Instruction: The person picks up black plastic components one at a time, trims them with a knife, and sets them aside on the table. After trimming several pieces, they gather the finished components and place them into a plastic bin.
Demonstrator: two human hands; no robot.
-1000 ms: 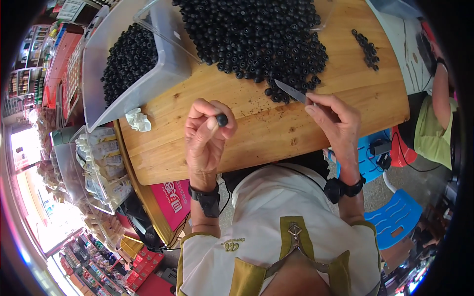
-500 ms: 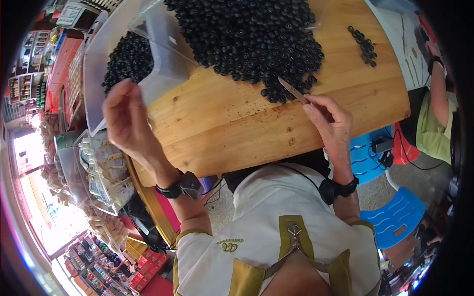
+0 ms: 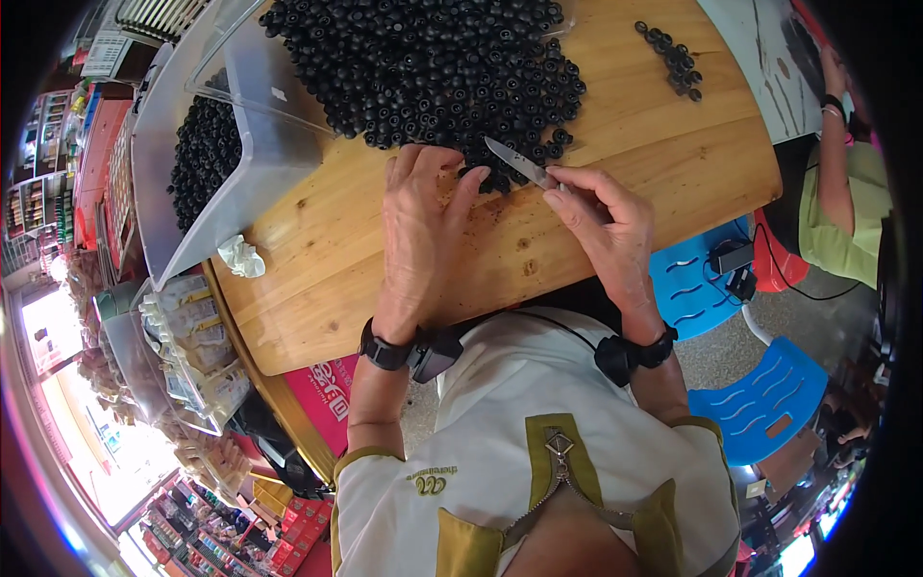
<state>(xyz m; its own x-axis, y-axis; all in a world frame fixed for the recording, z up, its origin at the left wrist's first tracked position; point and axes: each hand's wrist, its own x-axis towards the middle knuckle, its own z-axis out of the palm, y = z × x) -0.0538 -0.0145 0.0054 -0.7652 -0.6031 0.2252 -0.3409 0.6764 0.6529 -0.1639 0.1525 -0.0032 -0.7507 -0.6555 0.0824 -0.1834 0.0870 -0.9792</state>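
Observation:
A large heap of small, round, black ring-topped pieces [image 3: 433, 72] lies on the wooden table. My right hand [image 3: 611, 216] is closed round the handle of a small knife [image 3: 514, 157], whose blade points up and left over the heap's near edge. My left hand [image 3: 418, 226] is at that same edge, palm down, its thumb and curved fingers apart beside the nearest pieces. Nothing shows between its fingertips, though some are partly hidden. More black pieces [image 3: 207, 144] fill part of a clear plastic bin [image 3: 274, 135] at the far left.
A crumpled white tissue [image 3: 240, 257] lies by the left edge of the wooden table [image 3: 298, 317]. A small separate group of black pieces [image 3: 671, 60] is at the far right. Blue stools [image 3: 760, 399] stand at the right, where another person's arm [image 3: 835, 159] shows.
My left hand has moved from beside the bin rightward to the heap's near edge. The knife stays in my right hand. The crumpled tissue has come into sight, and the view has shifted slightly.

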